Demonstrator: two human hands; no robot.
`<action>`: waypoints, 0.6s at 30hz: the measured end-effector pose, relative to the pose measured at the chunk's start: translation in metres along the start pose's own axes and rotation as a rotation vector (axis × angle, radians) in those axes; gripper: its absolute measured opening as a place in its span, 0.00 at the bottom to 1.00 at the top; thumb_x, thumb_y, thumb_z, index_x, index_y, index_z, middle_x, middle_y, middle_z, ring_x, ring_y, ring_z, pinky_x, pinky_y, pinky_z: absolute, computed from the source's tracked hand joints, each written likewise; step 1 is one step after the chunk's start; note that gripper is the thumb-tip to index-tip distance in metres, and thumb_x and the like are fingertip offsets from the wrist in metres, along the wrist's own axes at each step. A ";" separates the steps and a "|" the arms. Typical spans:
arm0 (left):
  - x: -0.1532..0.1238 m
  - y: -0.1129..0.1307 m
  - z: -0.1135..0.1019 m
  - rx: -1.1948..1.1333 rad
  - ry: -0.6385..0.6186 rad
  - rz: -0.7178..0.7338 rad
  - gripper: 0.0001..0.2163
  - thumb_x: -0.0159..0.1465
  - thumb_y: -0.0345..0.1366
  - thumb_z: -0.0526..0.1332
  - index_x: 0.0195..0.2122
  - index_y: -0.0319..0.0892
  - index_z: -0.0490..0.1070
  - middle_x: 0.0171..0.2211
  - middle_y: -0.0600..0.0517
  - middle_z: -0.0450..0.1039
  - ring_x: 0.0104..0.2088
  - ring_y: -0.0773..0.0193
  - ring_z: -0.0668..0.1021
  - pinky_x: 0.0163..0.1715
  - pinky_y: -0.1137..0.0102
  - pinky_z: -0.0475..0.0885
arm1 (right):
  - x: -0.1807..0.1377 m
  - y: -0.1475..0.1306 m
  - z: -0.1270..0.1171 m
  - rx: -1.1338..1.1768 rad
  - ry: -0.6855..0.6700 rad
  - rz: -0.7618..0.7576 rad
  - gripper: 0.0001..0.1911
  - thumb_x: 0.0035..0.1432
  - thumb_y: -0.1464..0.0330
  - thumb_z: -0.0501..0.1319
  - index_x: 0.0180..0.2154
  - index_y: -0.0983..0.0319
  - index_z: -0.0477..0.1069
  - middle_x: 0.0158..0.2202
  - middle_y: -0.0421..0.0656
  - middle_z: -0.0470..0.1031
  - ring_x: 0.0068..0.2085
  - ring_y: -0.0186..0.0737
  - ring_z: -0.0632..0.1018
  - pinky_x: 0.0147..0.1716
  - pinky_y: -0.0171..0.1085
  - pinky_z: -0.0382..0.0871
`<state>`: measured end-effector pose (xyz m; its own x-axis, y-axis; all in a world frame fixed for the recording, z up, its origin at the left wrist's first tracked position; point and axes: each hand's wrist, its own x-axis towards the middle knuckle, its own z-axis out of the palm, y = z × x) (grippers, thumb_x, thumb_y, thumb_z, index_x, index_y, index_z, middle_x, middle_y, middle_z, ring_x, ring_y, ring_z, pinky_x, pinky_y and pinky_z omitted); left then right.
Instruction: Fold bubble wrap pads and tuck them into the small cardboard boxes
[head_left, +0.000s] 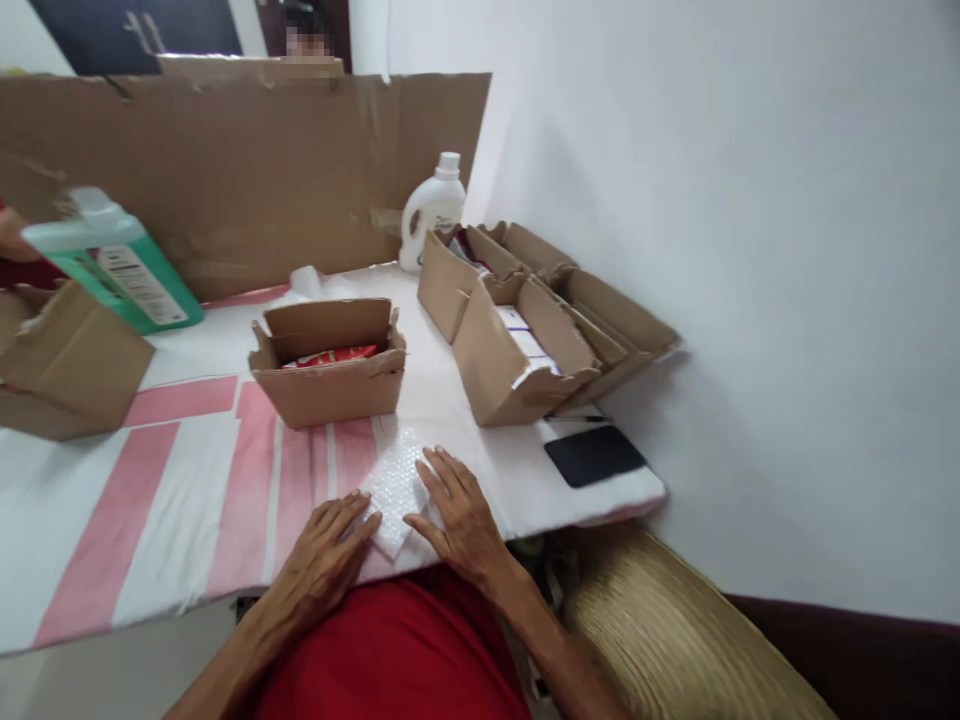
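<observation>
A piece of bubble wrap [396, 485] lies near the front edge of the cloth-covered table [187, 510]. My left hand [337, 535] rests at its left side, palm down, the fingers stretched out and the tips on the wrap's edge. On the opposite side my right hand [457, 510] is open, with fingers spread over the right edge of the wrap. Whether anything is inside the wrap cannot be made out. Just beyond stands a small cardboard box [337, 393] with red packets [334, 357] in it.
Several cut cardboard boxes [480, 350] stand at the right, one holding white-and-purple cartons [525, 335]. A black phone-like slab [595, 456] lies near the right corner. Behind are a white jug [435, 205], a green-liquid bottle [146, 280] and a cardboard screen [262, 180]. Another person sits beyond it.
</observation>
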<state>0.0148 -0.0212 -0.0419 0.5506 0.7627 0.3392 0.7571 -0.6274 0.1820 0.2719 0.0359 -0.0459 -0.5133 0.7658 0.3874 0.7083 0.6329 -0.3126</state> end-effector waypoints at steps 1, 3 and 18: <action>0.001 0.000 -0.003 -0.008 -0.010 -0.001 0.23 0.66 0.26 0.54 0.62 0.43 0.66 0.61 0.41 0.71 0.62 0.55 0.72 0.58 0.60 0.70 | -0.003 -0.005 -0.003 0.029 -0.004 -0.064 0.28 0.68 0.61 0.59 0.64 0.68 0.63 0.65 0.58 0.66 0.68 0.56 0.64 0.63 0.55 0.65; 0.003 -0.001 -0.007 -0.018 -0.074 -0.002 0.23 0.65 0.26 0.54 0.61 0.41 0.66 0.60 0.40 0.72 0.61 0.54 0.73 0.56 0.59 0.72 | -0.010 -0.015 -0.006 0.064 -0.028 -0.167 0.22 0.66 0.67 0.58 0.59 0.67 0.68 0.60 0.56 0.72 0.63 0.54 0.70 0.59 0.52 0.70; 0.029 0.002 -0.038 -0.213 0.015 -0.027 0.10 0.67 0.27 0.54 0.44 0.42 0.72 0.39 0.48 0.79 0.42 0.61 0.80 0.42 0.65 0.76 | -0.021 -0.030 -0.001 0.252 0.109 -0.157 0.19 0.62 0.78 0.55 0.54 0.64 0.71 0.48 0.52 0.78 0.52 0.50 0.76 0.50 0.48 0.75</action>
<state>0.0186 -0.0062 0.0036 0.5245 0.7783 0.3452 0.6793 -0.6269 0.3814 0.2618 0.0009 -0.0441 -0.5420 0.6483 0.5347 0.4750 0.7612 -0.4414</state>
